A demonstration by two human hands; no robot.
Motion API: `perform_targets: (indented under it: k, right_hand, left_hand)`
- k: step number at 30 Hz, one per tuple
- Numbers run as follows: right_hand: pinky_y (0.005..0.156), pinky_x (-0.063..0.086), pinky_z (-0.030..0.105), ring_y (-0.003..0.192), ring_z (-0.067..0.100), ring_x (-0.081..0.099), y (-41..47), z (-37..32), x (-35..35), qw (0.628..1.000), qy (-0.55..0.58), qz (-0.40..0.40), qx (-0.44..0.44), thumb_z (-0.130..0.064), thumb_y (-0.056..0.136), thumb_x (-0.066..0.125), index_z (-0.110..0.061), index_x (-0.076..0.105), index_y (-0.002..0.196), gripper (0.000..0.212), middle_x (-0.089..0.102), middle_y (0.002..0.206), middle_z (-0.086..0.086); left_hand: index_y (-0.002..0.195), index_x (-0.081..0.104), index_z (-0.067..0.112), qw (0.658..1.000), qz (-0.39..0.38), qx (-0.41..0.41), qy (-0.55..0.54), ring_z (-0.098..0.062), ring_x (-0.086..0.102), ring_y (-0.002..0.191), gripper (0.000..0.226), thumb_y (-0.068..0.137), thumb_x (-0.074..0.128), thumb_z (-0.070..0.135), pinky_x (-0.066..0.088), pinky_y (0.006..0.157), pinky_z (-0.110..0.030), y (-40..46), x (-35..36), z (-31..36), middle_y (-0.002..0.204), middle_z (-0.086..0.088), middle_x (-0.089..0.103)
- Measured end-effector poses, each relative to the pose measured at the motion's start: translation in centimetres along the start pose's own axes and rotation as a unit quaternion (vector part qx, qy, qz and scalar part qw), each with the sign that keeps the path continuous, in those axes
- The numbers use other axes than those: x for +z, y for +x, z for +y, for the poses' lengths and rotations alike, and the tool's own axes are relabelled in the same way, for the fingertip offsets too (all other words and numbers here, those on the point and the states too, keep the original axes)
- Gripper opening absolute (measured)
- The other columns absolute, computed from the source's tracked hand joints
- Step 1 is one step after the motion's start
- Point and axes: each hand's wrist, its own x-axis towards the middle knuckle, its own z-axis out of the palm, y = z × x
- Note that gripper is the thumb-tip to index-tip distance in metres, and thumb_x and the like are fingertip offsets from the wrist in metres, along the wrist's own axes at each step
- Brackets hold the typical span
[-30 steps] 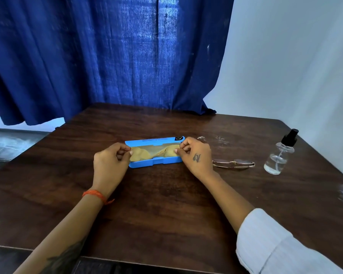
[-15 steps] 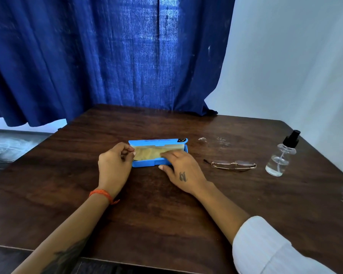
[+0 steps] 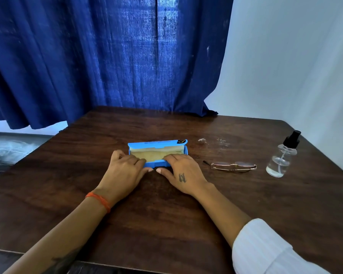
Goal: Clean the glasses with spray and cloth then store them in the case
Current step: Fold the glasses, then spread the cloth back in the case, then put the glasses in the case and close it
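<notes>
Glasses (image 3: 233,166) lie folded on desk (image 3: 166,224) right of centre, thin wire frame (light, fragile): pinch at bridge, off lenses. Both grips, left hand (image 3: 123,173) and right hand (image 3: 183,173), rest flat and released on yellow cloth (image 3: 156,154) in open blue case (image 3: 156,144).

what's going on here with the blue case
A person has both hands on an open blue case on the table. The left hand and right hand press a yellowish cloth flat inside it. The glasses lie folded on the table to the right, not in the case, with a spray bottle beyond them.
</notes>
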Motion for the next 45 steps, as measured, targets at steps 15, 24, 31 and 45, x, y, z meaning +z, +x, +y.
perform_targets:
  k: [15,24,31,45]
  right_hand:
    - [0.090,0.045,0.030,0.105,0.024,0.055,-1.7,0.7,-2.2,0.990,0.060,0.126,-0.022,-0.026,0.084,0.064,-0.009,0.061,0.116,0.036,0.061,0.111,0.007]
    - [0.071,0.051,0.025,0.081,0.020,0.065,-9.6,6.9,-6.1,0.985,-0.054,0.155,0.054,-0.012,0.075,0.072,-0.017,0.072,0.091,0.017,0.069,0.091,-0.002]
    - [0.056,0.053,0.025,0.070,0.023,0.068,-9.9,9.2,-6.0,0.975,-0.112,0.121,0.149,-0.005,0.065,0.077,-0.018,0.074,0.084,0.023,0.072,0.083,-0.001]
    - [0.054,0.052,0.036,0.081,0.028,0.057,-7.9,9.1,-6.6,0.964,-0.215,0.030,0.154,-0.013,0.078,0.066,-0.009,0.067,0.084,0.007,0.063,0.084,0.008]
  left_hand:
    - [0.106,0.066,0.018,0.971,0.143,-0.056,-0.184,-0.026,0.058,0.090,0.035,0.086,0.048,0.041,0.042,0.075,-0.039,0.9,-1.7,0.5,0.106,-0.006,0.063]
    - [0.129,0.049,0.021,0.902,0.048,-0.218,-0.369,-0.027,0.036,0.130,0.063,0.074,0.068,0.044,0.029,0.110,-0.044,3.9,-0.1,0.2,0.138,-0.010,0.040]
    - [0.130,0.047,0.019,0.892,0.058,-0.227,-0.386,-0.024,0.046,0.120,0.059,0.078,0.067,0.034,0.035,0.101,-0.035,3.3,0.3,0.5,0.131,-0.010,0.046]
    - [0.131,0.043,0.021,0.897,0.050,-0.208,-0.388,-0.024,0.053,0.111,0.052,0.084,0.057,0.037,0.040,0.097,-0.041,3.1,0.6,0.5,0.116,-0.006,0.060]
